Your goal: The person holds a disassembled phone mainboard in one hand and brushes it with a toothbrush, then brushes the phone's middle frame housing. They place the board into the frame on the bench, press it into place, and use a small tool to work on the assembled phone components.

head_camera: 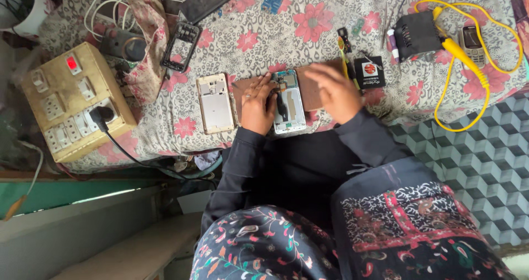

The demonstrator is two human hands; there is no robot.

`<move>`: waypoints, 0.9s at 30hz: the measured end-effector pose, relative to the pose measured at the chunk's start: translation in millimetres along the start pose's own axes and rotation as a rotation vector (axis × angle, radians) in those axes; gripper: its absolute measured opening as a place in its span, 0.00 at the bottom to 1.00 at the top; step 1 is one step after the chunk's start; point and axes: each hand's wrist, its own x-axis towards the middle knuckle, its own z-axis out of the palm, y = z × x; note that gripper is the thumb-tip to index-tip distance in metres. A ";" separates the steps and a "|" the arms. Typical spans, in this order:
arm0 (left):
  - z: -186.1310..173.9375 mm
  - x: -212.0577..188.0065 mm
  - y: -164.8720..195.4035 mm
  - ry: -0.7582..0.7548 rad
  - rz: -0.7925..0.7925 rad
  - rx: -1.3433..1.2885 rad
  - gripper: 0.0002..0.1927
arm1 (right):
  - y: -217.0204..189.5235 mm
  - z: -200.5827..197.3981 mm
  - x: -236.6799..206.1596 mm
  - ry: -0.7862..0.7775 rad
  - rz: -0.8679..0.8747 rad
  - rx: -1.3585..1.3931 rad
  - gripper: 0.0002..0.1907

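**Opened phone under two hands on a cluttered floral bench**

The left hand (257, 105) rests on the opened phone (289, 101), its fingers (268, 87) curled against the phone's left edge. The right hand (336, 92) hovers blurred over the phone's right side; whether its fingers are spread or pinching cannot be told. The phone lies face down on a brown mat (311, 87) near the bench's front edge, its circuit board exposed.

Just left of the left hand lies a pale back cover (215, 103); further back, a black phone frame (181, 47). Right of the right hand sit a small black packet (370, 72), a black box (416, 35) trailing a yellow cable (468, 65), and a keypad phone (473, 42). A yellowed socket board (74, 101) with a black plug stands at the far left.

A flowered cloth (308, 21) covers the bench (165, 142). Grey cube-patterned flooring (485, 159) shows at right.
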 end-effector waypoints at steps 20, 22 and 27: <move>-4.7 -7.7 9.8 0.048 -0.014 -0.024 0.16 | 110.4 -69.9 -49.5 0.218 0.205 -0.516 0.14; -9.7 -16.6 16.5 0.051 -0.013 -0.049 0.16 | 118.5 -67.8 -49.2 0.227 0.217 -0.502 0.12; -30.1 -55.0 39.3 0.032 0.008 0.003 0.20 | 126.5 -68.8 -46.3 0.231 0.211 -0.456 0.12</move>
